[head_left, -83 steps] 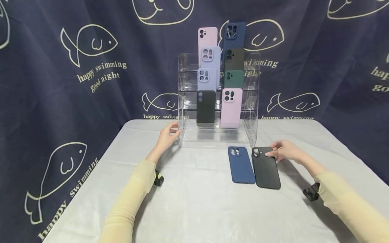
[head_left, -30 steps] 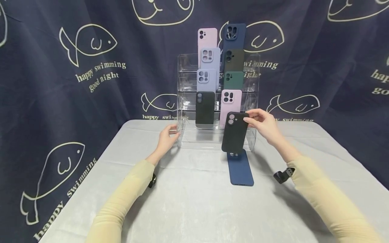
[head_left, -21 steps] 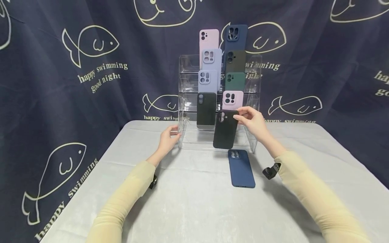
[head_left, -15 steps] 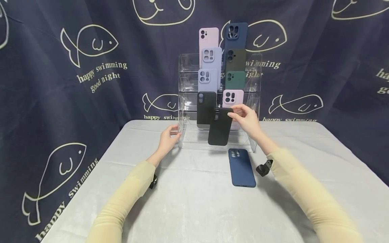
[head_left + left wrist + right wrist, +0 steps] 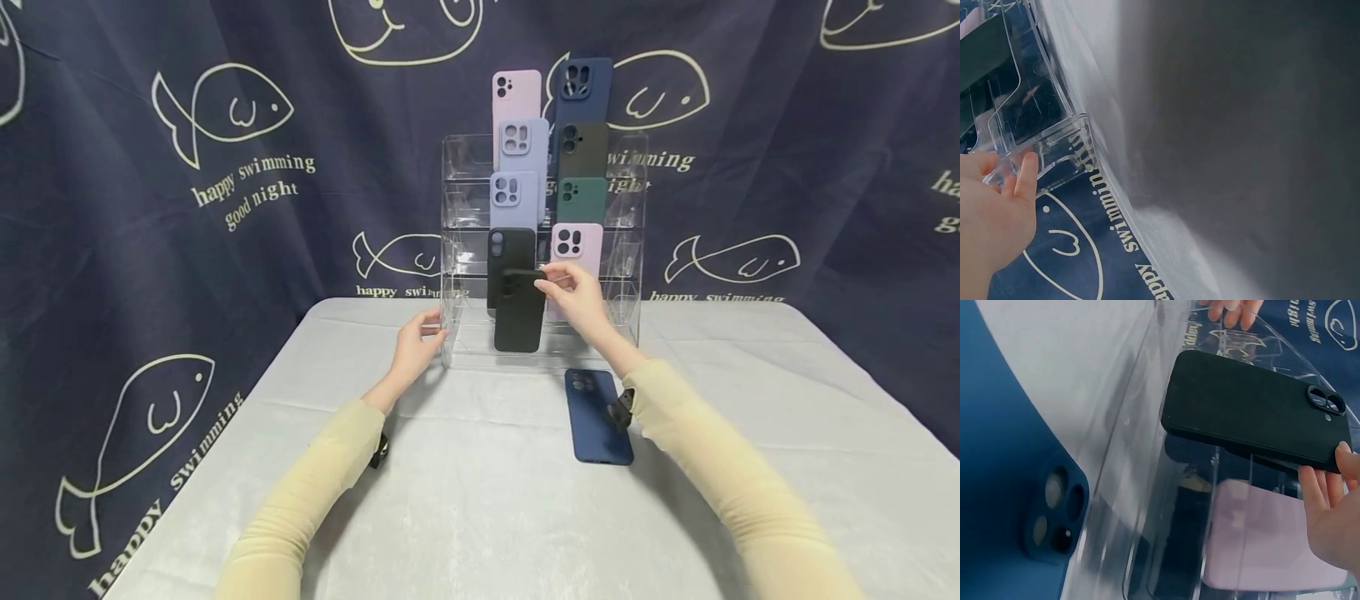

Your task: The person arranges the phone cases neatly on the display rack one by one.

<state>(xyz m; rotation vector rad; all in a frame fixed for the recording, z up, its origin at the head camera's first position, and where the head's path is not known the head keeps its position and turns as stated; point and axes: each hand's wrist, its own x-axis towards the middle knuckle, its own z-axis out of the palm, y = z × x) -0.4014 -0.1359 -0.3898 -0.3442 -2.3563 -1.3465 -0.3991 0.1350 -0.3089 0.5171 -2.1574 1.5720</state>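
Note:
My right hand (image 5: 576,302) pinches a black phone case (image 5: 1241,406) by its upper right corner, between thumb and fingers. The case hangs upright in front of the stand's lower left, overlapping another black case (image 5: 512,250) that stands there. At the left, my left hand (image 5: 414,343) grips the side panel of the clear tiered display stand (image 5: 1054,134), thumb and fingers on either side of its edge. A pink case (image 5: 588,250) leans on the stand at right, partly hidden by my right hand. On the table below lies a dark blue case (image 5: 600,433), near my right wrist.
Higher tiers bear lavender cases (image 5: 527,154), a green case (image 5: 588,200), a brown-grey case (image 5: 588,154), a navy case (image 5: 596,100) and a pale pink case (image 5: 521,96). A light grey cloth covers the table (image 5: 465,483). A navy fish-print curtain (image 5: 225,208) hangs behind.
My right hand has picked up the black case from beside the blue one and carried it up and left to the stand's front. My left hand stays at the stand's side.

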